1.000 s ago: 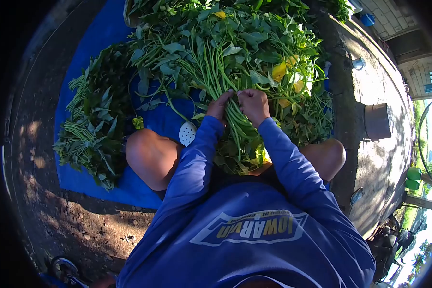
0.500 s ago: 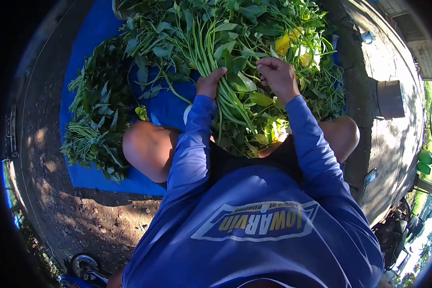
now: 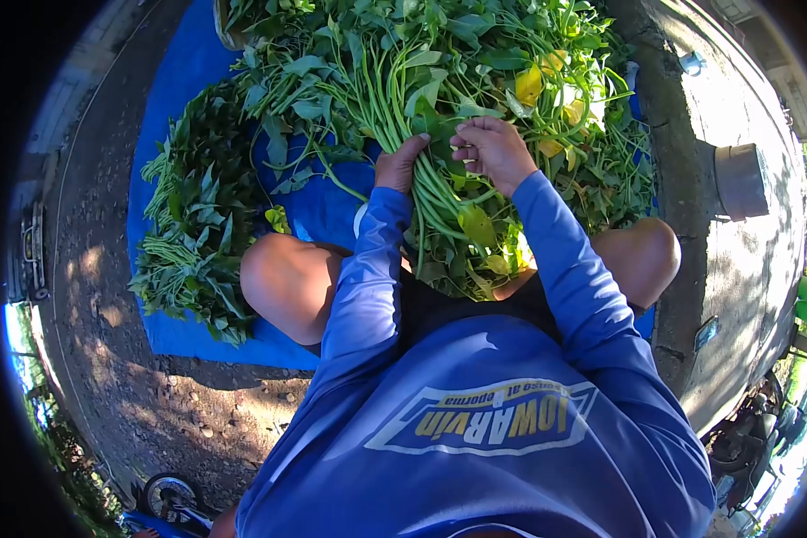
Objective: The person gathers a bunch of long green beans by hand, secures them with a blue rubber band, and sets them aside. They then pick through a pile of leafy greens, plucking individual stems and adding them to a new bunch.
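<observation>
My left hand [image 3: 398, 165] is closed around the stems of a bunch of water spinach [image 3: 430, 193], its thumb across the top. The leafy ends fan out away from me and the cut stems point toward my lap. Just right of the bunch, my right hand [image 3: 497, 154] has its fingers curled in a pinch beside a broad green leaf. Whatever lies between those fingertips is too small to make out. Beyond both hands spreads a large heap of loose greens [image 3: 484, 54], with yellow leaves [image 3: 529, 85] on its right side.
Stacked bundles of greens [image 3: 197, 215] lie at the left on a blue tarp [image 3: 166, 332]. My bent knees [image 3: 282, 282] flank the work area. A concrete ledge with a round grey container [image 3: 741, 182] runs along the right. A bicycle wheel [image 3: 170, 498] shows at lower left.
My right hand has moved left, closer to the bunch, with its fingers still curled. My left hand keeps its hold on the stems. The whole view has shifted slightly.
</observation>
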